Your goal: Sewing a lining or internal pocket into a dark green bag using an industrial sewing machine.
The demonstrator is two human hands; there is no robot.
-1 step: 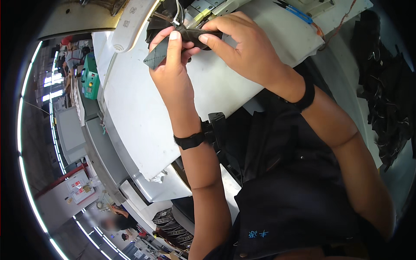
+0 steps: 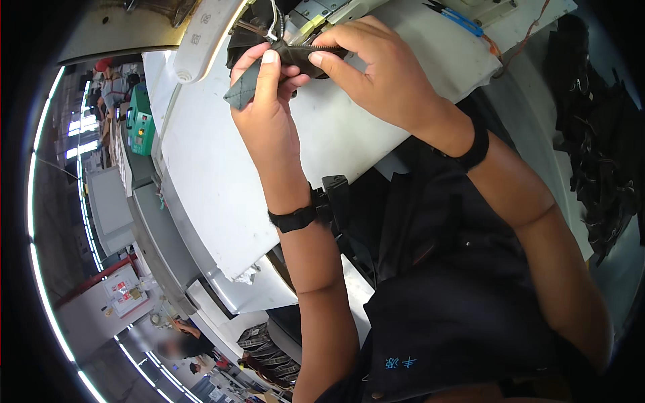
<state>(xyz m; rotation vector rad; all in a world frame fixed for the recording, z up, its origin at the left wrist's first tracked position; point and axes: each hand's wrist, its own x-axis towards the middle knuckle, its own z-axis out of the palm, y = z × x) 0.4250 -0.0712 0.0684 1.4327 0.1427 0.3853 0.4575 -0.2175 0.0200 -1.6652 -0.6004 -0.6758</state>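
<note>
A dark piece of fabric with a zipper lies between my hands, close to the metal plate of a sewing machine. My left hand pinches the fabric between thumb and fingers, and a grey-green stitched flap sticks out to its left. With the thumb and forefinger, my right hand grips the zipper's edge on the right side. The rest of the dark cloth bunches up beyond my left fingertips, partly hidden by the machine's pale arm.
Blue thread snips lie at the far right of the white tabletop. Dark pieces with metal parts hang at the right. A green box stands to the left, with people in the background beyond.
Almost nothing differs. My left hand and the flap have shifted very slightly; both hands keep their hold on the fabric.
</note>
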